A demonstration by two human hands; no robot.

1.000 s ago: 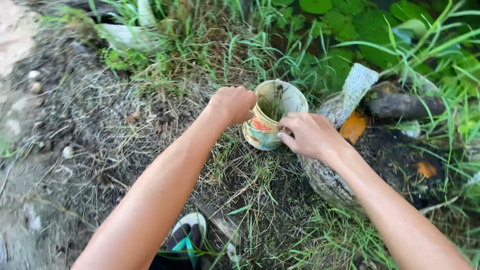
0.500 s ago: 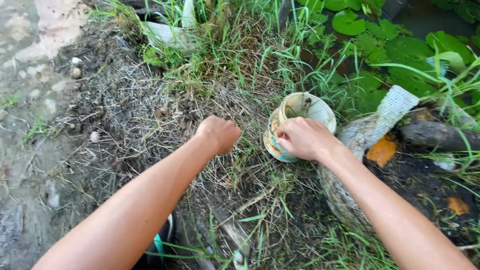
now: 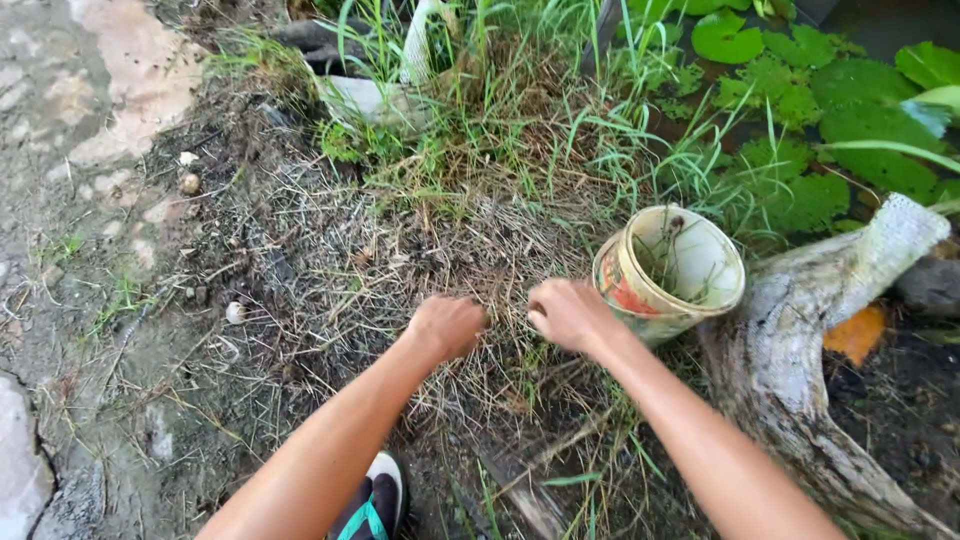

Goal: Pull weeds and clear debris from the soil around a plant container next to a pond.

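From the head camera I look down on my two bare arms reaching forward over a patch of dry, matted grass (image 3: 330,270) at the edge of a pond. On the far left lies bare, stony ground (image 3: 60,200) with a few pale pebbles. My left arm comes up from the bottom middle, almost straight, and my left hand (image 3: 447,325) is curled into a loose fist, knuckles up, resting on the dry grass; I cannot tell whether it grips any blades. Below that arm, one shoe (image 3: 375,505) with a pale toe and a teal strap shows at the bottom edge. My right arm enters from the bottom right, angled toward the middle, and my right hand (image 3: 570,315) is also closed tight, just beside the left one with a narrow gap between them; its fingers are hidden, so I cannot tell what it holds. Just to the right of that hand, touching or nearly touching it, is one plastic cup (image 3: 668,272), cream inside with orange and blue print, tilted with its mouth toward me and strands of grass inside. Right of the cup lies one grey, curved log (image 3: 790,390). Green lily pads (image 3: 850,110) cover the water at the upper right.
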